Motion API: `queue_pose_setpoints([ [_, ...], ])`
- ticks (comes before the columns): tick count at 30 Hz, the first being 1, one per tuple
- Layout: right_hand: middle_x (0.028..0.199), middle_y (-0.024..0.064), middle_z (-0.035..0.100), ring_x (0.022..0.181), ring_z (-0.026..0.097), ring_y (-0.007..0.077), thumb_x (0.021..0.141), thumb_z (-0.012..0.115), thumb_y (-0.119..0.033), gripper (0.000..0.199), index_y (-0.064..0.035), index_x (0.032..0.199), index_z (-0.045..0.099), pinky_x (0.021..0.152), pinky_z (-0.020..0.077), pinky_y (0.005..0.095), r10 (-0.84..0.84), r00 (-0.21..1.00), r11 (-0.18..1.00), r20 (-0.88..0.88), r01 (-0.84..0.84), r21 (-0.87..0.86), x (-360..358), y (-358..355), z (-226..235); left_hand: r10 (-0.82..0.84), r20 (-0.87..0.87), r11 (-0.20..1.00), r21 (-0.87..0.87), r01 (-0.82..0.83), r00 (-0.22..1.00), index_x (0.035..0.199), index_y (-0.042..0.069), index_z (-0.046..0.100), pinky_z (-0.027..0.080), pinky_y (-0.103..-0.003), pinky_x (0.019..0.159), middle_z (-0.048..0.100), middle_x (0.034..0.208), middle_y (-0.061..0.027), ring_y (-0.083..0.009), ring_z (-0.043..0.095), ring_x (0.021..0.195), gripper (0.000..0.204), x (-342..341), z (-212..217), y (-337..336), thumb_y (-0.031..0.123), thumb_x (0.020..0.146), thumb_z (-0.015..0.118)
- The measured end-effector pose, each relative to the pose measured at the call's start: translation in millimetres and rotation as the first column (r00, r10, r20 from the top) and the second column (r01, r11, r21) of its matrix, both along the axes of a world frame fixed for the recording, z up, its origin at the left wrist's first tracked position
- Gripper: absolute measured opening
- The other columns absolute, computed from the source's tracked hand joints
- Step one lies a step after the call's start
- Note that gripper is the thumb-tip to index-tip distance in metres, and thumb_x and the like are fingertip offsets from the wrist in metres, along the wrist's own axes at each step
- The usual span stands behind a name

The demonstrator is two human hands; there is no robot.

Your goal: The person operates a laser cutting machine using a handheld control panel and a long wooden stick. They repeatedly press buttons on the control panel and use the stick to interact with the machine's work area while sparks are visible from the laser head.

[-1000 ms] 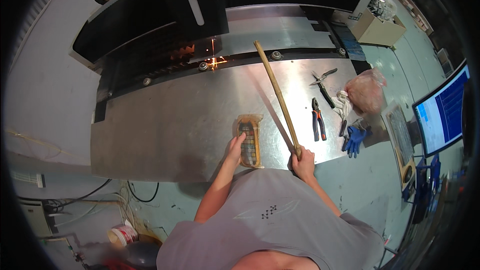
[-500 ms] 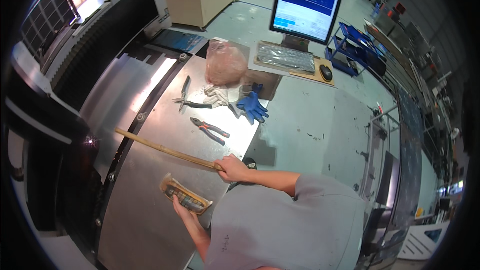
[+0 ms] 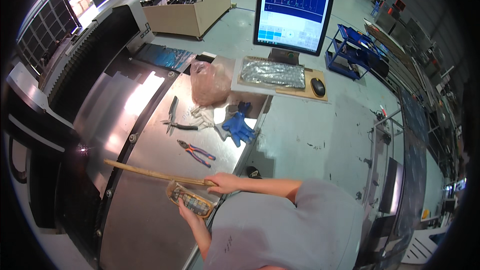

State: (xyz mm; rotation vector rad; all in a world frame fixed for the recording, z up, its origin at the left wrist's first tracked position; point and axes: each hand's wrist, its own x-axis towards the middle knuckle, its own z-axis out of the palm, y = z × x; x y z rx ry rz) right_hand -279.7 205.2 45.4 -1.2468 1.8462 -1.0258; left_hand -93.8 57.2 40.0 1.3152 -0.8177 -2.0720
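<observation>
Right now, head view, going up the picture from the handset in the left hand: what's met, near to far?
Plastic-wrapped handset → wooden stick → two-tone-handled pliers → black-handled hand tool → pinkish plastic bag → tan crate.

grey shirt (image 3: 280,230) is covering torso | short sleeve (image 3: 317,195) is ending well behind right hand (image 3: 223,183) | small dark marking (image 3: 228,244) is showing right of left hand (image 3: 187,213) | dark shoe (image 3: 253,172) is peeking out near right hand
</observation>
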Motion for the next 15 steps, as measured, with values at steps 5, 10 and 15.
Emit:
queue_pose_setpoints([
  [5, 0.102, 0.0248, 0.073, 0.096, 0.070, 0.0447, 0.099, 0.070, -0.044, 0.052, -0.0092, 0.136, 0.062, 0.083, 0.0551, 0.0512, 0.041, 0.999, 0.998, 0.024, -0.042, 0.046, -39.0, 17.6, 13.4, 0.025, 0.054, 0.998, -0.054, -0.022, 0.998, 0.143, 0.001, 0.059, 0.059, -0.043, 0.096, 0.067, 0.134, -0.0145, -0.0284, 0.070, 0.116, 0.052, -17.3, 4.2, 10.4, 0.039, 0.109, 0.057],
  [10, 0.108, 0.0228, 0.076, 0.101, 0.074, 0.0401, 0.097, 0.072, -0.044, 0.052, -0.0088, 0.135, 0.067, 0.089, 0.0574, 0.0455, 0.050, 0.998, 0.998, 0.044, -0.052, 0.038, -72.9, 36.2, 30.5, 0.168, 0.182, 0.982, -0.114, -0.149, 0.969, 0.137, 0.001, 0.066, 0.059, -0.037, 0.090, 0.073, 0.119, -0.0101, -0.0217, 0.072, 0.103, 0.044, -16.5, -0.7, 18.9, 0.033, 0.109, 0.057],
  [15, 0.091, 0.0202, 0.074, 0.083, 0.074, 0.0338, 0.097, 0.073, -0.034, 0.048, -0.0032, 0.134, 0.067, 0.078, 0.0561, 0.0413, 0.027, 0.986, 0.999, 0.166, -0.029, 0.014, -92.2, 28.8, 54.3, 0.303, 0.151, 0.932, -0.255, -0.259, 0.941, 0.133, 0.001, 0.068, 0.055, -0.033, 0.089, 0.073, 0.115, -0.0056, -0.0155, 0.068, 0.098, 0.042, -17.1, -16.9, 30.9, 0.035, 0.107, 0.062],
])
